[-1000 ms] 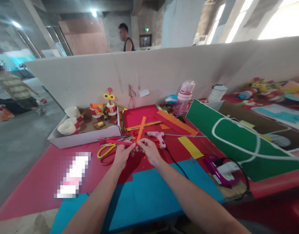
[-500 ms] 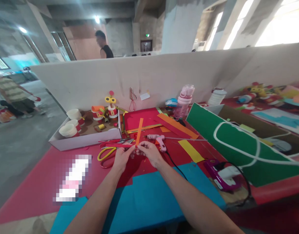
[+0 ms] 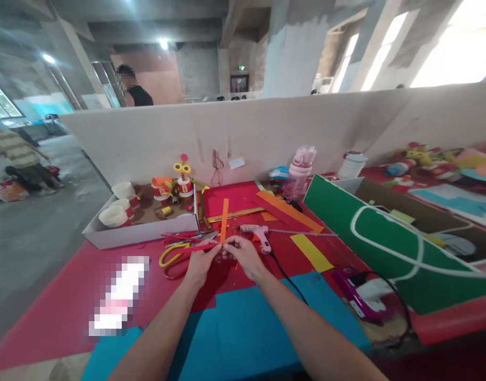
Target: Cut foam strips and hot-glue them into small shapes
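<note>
Over the red tabletop, my left hand (image 3: 200, 263) is closed in a pinch on a red paper strip (image 3: 193, 248) that points left. My right hand (image 3: 244, 257) pinches the lower end of an orange paper strip (image 3: 224, 218), which stands up away from me. The strips meet at my fingertips, nearly at a right angle; fingers hide the exact joint. Scissors (image 3: 173, 259) with yellow and red handles lie just left of my left hand. Beyond my right hand rests a pink hot glue gun (image 3: 258, 234), its black cord trailing toward me.
At the left is a shallow box (image 3: 127, 238) with paper cups and cup figures. Right of my hands lie a yellow paper piece (image 3: 312, 253), a purple power strip (image 3: 359, 296) and a green-sided box (image 3: 369, 243). Blue sheets (image 3: 250, 328) cover the near edge.
The orange strip has turned to stand more upright in view. My hands stay pinched together. The view has tilted up slightly, and a person beyond the partition has moved left.
</note>
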The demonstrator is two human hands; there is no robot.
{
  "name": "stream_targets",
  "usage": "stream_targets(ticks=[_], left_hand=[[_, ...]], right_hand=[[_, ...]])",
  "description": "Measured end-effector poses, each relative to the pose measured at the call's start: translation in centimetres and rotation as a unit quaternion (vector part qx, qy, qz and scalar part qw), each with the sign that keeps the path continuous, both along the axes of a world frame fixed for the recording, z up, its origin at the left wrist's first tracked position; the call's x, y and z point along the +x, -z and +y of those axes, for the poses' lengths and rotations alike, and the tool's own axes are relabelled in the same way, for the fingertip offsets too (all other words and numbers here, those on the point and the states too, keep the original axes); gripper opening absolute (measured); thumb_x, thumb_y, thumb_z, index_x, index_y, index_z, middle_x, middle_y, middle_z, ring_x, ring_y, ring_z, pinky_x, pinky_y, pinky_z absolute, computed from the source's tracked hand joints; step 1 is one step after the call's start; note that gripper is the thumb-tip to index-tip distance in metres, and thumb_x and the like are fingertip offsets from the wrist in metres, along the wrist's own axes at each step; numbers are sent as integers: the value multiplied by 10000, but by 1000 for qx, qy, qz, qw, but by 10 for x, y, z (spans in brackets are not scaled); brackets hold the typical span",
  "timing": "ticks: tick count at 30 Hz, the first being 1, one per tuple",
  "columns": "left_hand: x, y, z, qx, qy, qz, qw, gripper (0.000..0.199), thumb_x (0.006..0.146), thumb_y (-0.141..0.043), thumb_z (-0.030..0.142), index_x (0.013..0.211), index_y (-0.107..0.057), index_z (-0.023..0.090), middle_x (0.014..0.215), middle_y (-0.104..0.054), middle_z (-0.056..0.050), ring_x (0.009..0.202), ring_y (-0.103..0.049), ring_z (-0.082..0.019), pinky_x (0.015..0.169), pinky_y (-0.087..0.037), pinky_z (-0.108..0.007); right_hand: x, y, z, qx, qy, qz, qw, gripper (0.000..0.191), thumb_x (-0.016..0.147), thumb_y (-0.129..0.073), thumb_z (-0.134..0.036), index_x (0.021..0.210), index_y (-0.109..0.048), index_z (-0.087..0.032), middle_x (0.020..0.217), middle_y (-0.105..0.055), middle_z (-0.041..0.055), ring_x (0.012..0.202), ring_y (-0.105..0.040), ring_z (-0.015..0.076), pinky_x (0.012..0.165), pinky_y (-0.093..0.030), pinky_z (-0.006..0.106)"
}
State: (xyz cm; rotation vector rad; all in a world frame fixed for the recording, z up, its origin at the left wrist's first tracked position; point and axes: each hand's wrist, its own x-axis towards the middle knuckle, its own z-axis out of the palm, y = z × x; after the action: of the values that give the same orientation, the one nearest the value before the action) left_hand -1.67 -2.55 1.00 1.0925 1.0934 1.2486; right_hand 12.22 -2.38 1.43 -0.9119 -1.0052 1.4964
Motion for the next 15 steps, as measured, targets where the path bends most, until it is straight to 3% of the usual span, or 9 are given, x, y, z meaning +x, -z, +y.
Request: stream_targets(ticks=[8,15], left_hand=[[-1,-9,-1,-29,16,-33,999,274,604,-778,335,695,-616,133,568,-595,8,506,-516,-94,509,-385,-209],[4,0,1,-64,29,-111,991,297,614,-785,333,750,-672,95,635,-656,-53,520,-545,-97,510,-383,-213]], right_hand=[[-4,7,2,-29,1,42,999,325,575,-787,-348,763,-572,-193,571,-622,-39,531,-591,115,570,-510,253],[-11,8,1,-39,53,72,995,307,546,-798,-322,725,-591,-182,576,-618,-33,538,-578,105,569,-503,240]])
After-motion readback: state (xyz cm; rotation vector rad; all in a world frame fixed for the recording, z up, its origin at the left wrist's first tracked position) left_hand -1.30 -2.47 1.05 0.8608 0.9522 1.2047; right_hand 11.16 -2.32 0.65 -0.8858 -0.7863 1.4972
